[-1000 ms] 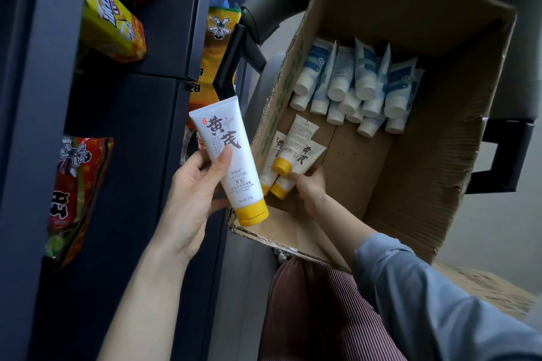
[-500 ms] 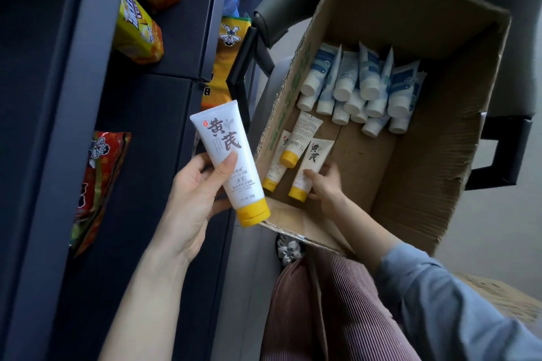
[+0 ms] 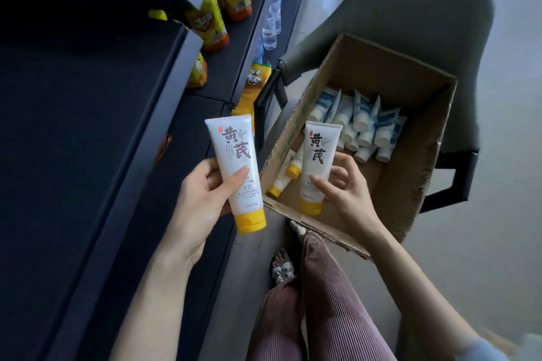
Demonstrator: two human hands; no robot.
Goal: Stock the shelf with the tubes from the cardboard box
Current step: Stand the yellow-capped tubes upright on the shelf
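My left hand [image 3: 202, 202] grips a white tube with a yellow cap [image 3: 234, 161] upright in front of the dark shelf [image 3: 88, 114]. My right hand [image 3: 346, 187] holds a second white tube with a yellow cap [image 3: 316, 164], lifted above the near edge of the cardboard box [image 3: 410, 184]. Two more yellow-capped tubes [image 3: 286, 174] lie at the box's near left. Several white and blue tubes [image 3: 360, 123] are packed at the far end of the box.
The box rests on a grey chair [image 3: 425, 14] with black armrests. Yellow drink bottles [image 3: 211, 23], clear water bottles [image 3: 271, 23] and a yellow snack bag [image 3: 252, 88] fill the shelves. My legs in striped trousers [image 3: 316, 302] stand below the box.
My right hand has picked up a yellow-capped tube from the box floor and raised it above the box. The view has tilted up, showing more shelf and chair.
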